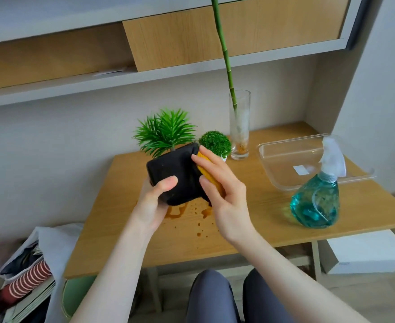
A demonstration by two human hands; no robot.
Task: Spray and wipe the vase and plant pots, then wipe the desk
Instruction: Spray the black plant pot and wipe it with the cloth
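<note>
I see left hand point(155, 201) gripping black pot point(173, 176), lifted above desk point(250, 220), tipped sideways. Right hand point(224, 194) presses yellow cloth point(209, 177) on pot's right side. Brown drips point(192, 213) underneath. Spray bottle point(317, 201) right, glass vase point(239, 127) far.

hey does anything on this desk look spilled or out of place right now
Yes. Brown liquid is puddled and spattered on the desk beneath the black pot, around. Both hands hold that pot tipped on its side above the spill.
</note>
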